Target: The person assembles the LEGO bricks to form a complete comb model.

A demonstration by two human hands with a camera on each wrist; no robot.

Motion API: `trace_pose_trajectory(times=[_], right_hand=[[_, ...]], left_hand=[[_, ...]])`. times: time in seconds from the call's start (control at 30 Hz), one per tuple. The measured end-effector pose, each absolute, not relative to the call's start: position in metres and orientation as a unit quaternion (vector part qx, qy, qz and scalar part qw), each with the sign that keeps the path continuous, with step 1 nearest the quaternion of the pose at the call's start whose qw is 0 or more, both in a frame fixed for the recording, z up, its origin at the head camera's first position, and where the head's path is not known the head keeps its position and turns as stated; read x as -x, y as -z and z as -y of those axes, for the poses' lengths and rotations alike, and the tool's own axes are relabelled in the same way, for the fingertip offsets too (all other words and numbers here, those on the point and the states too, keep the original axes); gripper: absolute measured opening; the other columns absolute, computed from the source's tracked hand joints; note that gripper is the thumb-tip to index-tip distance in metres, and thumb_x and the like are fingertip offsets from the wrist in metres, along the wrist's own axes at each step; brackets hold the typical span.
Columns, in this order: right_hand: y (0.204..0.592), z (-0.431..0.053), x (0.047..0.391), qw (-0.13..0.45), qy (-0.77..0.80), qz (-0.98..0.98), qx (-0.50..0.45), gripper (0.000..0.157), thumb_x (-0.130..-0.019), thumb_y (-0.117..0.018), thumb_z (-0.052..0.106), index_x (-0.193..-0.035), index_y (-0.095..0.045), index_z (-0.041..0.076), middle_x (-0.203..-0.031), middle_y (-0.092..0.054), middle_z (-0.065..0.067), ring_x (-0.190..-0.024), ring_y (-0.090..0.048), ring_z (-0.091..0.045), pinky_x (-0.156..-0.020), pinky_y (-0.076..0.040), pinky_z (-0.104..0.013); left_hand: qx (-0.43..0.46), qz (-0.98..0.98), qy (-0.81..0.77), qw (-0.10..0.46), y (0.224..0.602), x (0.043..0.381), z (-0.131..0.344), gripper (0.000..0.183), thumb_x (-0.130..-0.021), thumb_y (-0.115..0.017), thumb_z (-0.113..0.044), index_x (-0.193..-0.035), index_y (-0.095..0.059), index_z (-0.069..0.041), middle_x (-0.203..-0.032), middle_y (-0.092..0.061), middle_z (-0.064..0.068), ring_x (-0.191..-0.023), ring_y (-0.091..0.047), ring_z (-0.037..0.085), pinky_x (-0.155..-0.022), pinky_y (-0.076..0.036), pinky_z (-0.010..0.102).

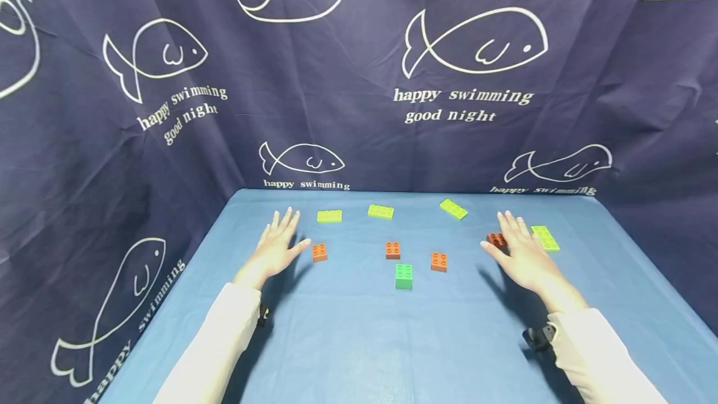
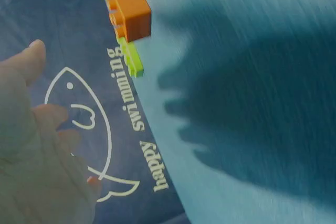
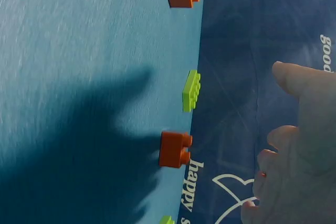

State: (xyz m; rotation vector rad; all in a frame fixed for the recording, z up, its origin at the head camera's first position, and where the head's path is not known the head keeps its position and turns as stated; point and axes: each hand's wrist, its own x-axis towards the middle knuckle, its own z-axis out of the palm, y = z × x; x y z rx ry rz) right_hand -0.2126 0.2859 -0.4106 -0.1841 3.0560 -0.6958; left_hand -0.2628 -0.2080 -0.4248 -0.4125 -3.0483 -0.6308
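My left hand (image 1: pixel 275 251) hovers over the left of the blue table, fingers spread and holding nothing. Just right of its thumb sits an orange building brick (image 1: pixel 320 252), seen also as a brick (image 2: pixel 137 14) in the left wrist view. On the other side my right hand (image 1: pixel 524 257) is held out the same way, its palm above its own shadow. Its fingers partly cover a dark orange brick (image 1: pixel 496 240) in the head view. Beyond them lies a lime plate brick (image 1: pixel 545 238). Between the hands stand a green brick (image 1: pixel 404 276) and two orange bricks (image 1: pixel 392 250).
Farther back lie three more lime plate bricks (image 1: pixel 381 211), spread in a loose row. A dark blue curtain (image 1: pixel 370 142) with white fish drawings hangs behind the table (image 1: pixel 392 354) and along its sides.
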Motion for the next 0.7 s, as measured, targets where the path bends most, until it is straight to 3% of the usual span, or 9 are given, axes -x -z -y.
trace_pose_trajectory(times=[0.27, 0.43, 0.57, 0.7], right_hand=[[0.416, -0.274, 0.212, 0.012, 0.290, -0.953, 0.089, 0.097, -0.094, -0.055, 0.053, -0.154, 0.001, 0.003, -0.161, 0.006, -0.021, -0.147, 0.010, -0.043, -0.115, -0.001, -0.068], [0.417, -0.266, 0.211, 0.007, 0.306, -0.947, 0.098, 0.099, -0.091, -0.062, 0.049, -0.156, 0.002, 0.010, -0.163, 0.003, -0.015, -0.149, 0.006, -0.038, -0.114, -0.008, -0.068], [0.418, -0.259, 0.210, -0.003, 0.322, -0.942, 0.096, 0.098, -0.089, -0.065, 0.049, -0.157, -0.001, 0.018, -0.163, -0.002, -0.013, -0.149, -0.004, -0.039, -0.112, -0.015, -0.069], [0.421, -0.250, 0.208, -0.025, 0.351, -0.932, 0.086, 0.093, -0.088, -0.067, 0.048, -0.157, -0.010, 0.024, -0.161, -0.016, -0.017, -0.144, -0.022, -0.045, -0.111, -0.023, -0.067]], left_hand=[[0.194, 0.942, 0.272, -0.019, 0.426, 0.265, 0.192, 0.096, -0.087, -0.071, -0.036, -0.156, -0.009, -0.008, -0.163, -0.002, 0.015, -0.149, 0.008, 0.039, -0.120, -0.004, 0.060], [0.226, 0.915, 0.334, -0.010, 0.425, 0.263, 0.178, 0.104, -0.080, -0.080, -0.025, -0.156, -0.011, -0.011, -0.163, -0.006, 0.012, -0.149, 0.004, 0.037, -0.120, -0.007, 0.060], [0.233, 0.906, 0.353, -0.002, 0.424, 0.262, 0.168, 0.101, -0.078, -0.082, -0.024, -0.156, -0.018, -0.015, -0.163, -0.013, 0.006, -0.150, -0.006, 0.031, -0.121, -0.013, 0.055], [0.245, 0.904, 0.351, 0.022, 0.429, 0.263, 0.159, 0.094, -0.077, -0.083, -0.026, -0.153, -0.030, -0.014, -0.159, -0.029, 0.009, -0.146, -0.026, 0.031, -0.118, -0.028, 0.052]])
